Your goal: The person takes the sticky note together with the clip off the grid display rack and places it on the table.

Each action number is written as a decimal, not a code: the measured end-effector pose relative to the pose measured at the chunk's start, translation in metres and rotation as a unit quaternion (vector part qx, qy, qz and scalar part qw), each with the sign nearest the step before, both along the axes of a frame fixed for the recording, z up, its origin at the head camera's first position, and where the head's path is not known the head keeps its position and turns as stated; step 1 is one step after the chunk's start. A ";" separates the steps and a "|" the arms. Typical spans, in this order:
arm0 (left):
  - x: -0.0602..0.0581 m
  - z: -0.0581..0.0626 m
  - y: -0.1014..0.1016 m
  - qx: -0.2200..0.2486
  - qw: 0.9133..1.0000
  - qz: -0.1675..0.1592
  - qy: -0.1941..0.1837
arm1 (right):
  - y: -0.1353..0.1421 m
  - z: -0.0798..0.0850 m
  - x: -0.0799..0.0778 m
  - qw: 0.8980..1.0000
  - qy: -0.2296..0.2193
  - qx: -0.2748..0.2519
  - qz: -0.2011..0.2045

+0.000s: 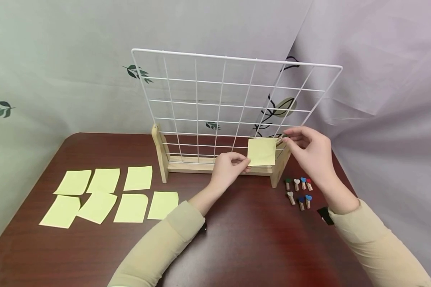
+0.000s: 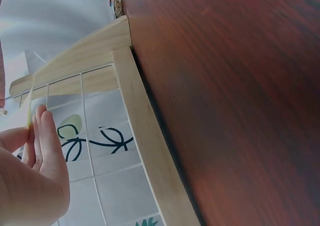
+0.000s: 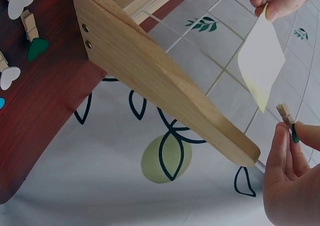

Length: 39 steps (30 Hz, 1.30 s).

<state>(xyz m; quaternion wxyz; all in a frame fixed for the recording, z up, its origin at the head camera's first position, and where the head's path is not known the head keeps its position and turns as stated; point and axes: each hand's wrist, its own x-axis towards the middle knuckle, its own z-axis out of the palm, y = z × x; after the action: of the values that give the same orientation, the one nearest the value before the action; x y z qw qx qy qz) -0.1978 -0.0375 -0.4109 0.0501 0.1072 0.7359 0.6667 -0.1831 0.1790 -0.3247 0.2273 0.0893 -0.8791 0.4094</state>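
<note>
A yellow sticky note (image 1: 261,151) is held up in front of the lower right part of a white wire grid (image 1: 237,59). My left hand (image 1: 229,171) pinches it by its lower left corner between thumb and fingers. Just right of the note, my right hand (image 1: 310,153) pinches a small wooden clothespin (image 3: 286,117) with a green heart on it. In the right wrist view, the clothespin's tip is near the note's edge with a small gap between them. The left wrist view shows the note edge-on, and the clothespin is hardly visible there.
The grid leans back in a wooden stand (image 1: 160,153) on a dark red table (image 1: 237,239). Several more yellow sticky notes (image 1: 130,208) lie at the left. Several heart-topped clothespins (image 1: 296,184) lie right of the stand. A patterned curtain (image 1: 75,59) hangs behind.
</note>
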 end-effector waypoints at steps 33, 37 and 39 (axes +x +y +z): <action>0.024 -0.007 -0.069 -0.064 0.997 -0.004 -0.042 | 0.012 -0.010 0.016 0.999 -0.025 -0.029 0.003; 0.026 -0.007 -0.078 -0.072 0.996 -0.002 -0.054 | 0.017 -0.013 0.019 0.999 -0.028 -0.036 0.002; 0.028 -0.007 -0.081 -0.080 0.995 -0.002 -0.055 | 0.019 -0.014 0.020 0.999 -0.028 -0.037 0.000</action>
<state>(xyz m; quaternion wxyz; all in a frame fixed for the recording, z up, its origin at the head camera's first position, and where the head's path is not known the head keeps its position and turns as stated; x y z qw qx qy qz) -0.1701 -0.1189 -0.4183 0.1000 0.0673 0.7831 0.6101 -0.1628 0.1977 -0.3386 0.2058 0.0692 -0.8696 0.4436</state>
